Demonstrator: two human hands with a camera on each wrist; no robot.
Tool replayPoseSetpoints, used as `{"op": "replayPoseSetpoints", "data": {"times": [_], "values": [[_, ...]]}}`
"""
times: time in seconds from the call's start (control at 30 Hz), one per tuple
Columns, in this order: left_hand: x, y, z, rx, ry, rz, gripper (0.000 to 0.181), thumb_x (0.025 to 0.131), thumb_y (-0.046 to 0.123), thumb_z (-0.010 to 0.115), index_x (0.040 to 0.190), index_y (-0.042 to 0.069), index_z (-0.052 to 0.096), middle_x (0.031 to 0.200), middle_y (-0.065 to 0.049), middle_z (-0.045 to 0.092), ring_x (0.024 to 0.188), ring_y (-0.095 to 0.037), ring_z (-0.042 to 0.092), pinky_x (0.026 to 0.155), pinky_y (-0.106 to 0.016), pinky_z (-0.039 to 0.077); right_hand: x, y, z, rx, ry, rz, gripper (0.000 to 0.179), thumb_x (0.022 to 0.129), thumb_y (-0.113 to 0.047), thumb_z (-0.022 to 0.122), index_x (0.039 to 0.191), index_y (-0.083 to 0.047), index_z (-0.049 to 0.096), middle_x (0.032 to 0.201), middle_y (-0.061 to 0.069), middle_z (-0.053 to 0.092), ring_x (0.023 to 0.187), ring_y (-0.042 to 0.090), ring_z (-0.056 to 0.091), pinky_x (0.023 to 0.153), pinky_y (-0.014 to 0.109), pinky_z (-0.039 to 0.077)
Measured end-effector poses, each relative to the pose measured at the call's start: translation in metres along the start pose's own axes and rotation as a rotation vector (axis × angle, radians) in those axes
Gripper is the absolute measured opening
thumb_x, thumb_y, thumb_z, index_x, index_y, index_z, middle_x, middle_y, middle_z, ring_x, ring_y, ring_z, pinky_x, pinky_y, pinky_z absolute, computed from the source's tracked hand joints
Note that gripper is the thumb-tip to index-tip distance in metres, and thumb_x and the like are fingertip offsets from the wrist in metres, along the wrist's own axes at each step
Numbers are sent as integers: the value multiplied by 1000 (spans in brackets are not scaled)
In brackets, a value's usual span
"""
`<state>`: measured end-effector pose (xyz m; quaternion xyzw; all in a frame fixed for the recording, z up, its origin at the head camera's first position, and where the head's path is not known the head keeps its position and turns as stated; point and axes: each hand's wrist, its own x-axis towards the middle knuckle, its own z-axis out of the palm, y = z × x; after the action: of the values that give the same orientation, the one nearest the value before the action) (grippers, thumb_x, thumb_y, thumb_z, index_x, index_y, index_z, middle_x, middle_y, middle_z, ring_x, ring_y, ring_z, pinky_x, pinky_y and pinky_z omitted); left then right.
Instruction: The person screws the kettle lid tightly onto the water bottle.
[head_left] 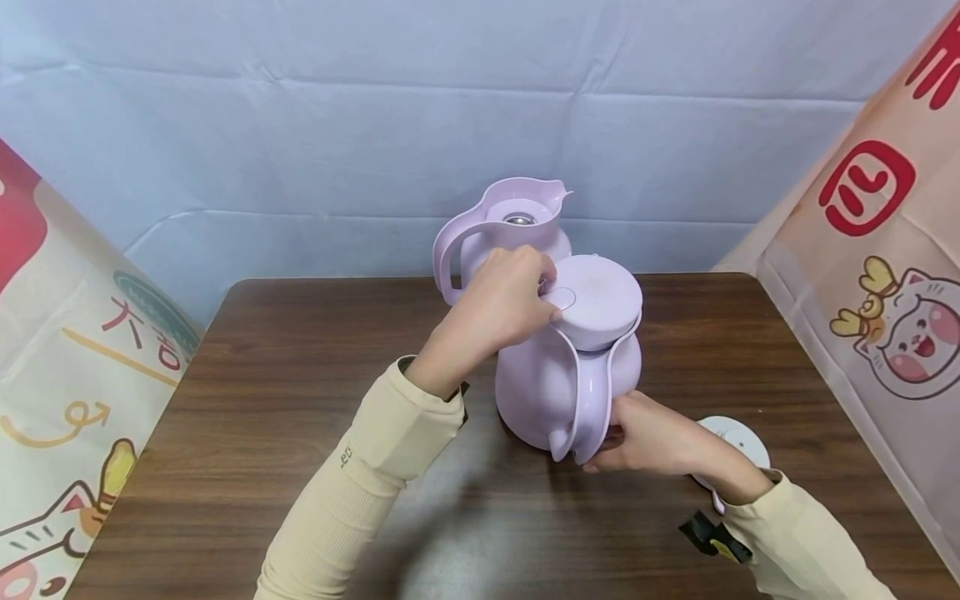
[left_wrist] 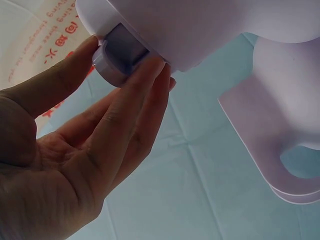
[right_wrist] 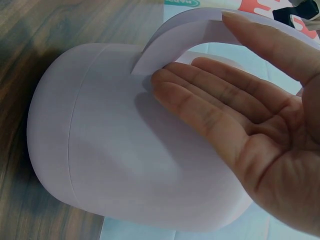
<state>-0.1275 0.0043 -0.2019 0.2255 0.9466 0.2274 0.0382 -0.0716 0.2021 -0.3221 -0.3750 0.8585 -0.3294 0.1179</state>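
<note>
Look for the lilac jug (head_left: 536,383) upright on the dark wooden table (head_left: 315,350), just in front of a lidless jug (head_left: 450,242) of the same colour, with a white disc (head_left: 738,437) further to the right. Judge fairly heavy from the bulk, likely more so if filled; stiff in the shell, smooth and probably slippery under dry fingers, perhaps fragile inside if lined with glass. Lift best by the handle (head_left: 594,400), with a palm against the rounded body for balance; turn the lid (head_left: 600,292) by its rim or projecting tab (left_wrist: 107,67), never trusting the lid alone to bear the weight. Find the left hand (head_left: 498,300) with thumb and fingers bent round the tab, pinching the lid at its edge, palm off the jug. Find the right hand (head_left: 652,433) spread fairly wide, fingers nearly straight, thumb laid on the handle, fingertips seemingly touching the body beside the handle's lower end; cannot tell how firmly pressing
</note>
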Motion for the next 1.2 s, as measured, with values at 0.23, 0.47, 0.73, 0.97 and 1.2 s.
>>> {"op": "replayPoseSetpoints", "data": {"times": [0.23, 0.47, 0.73, 0.97, 1.2], "values": [[0, -2, 0, 0, -4, 10, 25, 75, 14, 73, 64, 9, 51, 58, 2, 38, 66, -18, 42, 56, -23, 30, 0, 0, 0, 7, -6, 6, 15, 68, -16, 78, 79, -17, 68, 80, -14, 61, 75, 1, 53, 68, 25, 46], [-4, -4, -2, -51, -12, -31, 20, 79, 15, 69, 98, 9, 65, 89, -2, 60, 85, -19, 53, 71, -26, 40, 0, -1, 0, 16, -12, 14, 14, 69, -17, 78, 79, -17, 69, 80, -14, 61, 74, 0, 53, 67, 24, 46], [-11, -7, -7, -50, 75, 7, 28, 82, 17, 65, 109, 9, 64, 103, -5, 63, 98, -21, 55, 84, -32, 40, 0, -1, 0, 11, -15, 27, 14, 69, -18, 78, 79, -18, 69, 80, -14, 61, 74, 0, 53, 67, 25, 46], [-18, 0, -7, -66, 70, 26, 9, 86, 19, 62, 82, 11, 66, 69, 2, 59, 69, -14, 53, 65, -25, 39, 0, -1, 0, 20, -3, 12, 15, 68, -15, 78, 80, -16, 69, 81, -13, 61, 75, 1, 53, 68, 24, 46], [-19, 5, -5, -27, 52, 91, 28, 87, 15, 60, 59, 12, 59, 50, 5, 41, 55, -11, 42, 56, -21, 34, 0, -1, 0, 14, 1, 3, 14, 68, -16, 78, 78, -17, 69, 79, -14, 61, 73, 0, 53, 66, 24, 46]]}}
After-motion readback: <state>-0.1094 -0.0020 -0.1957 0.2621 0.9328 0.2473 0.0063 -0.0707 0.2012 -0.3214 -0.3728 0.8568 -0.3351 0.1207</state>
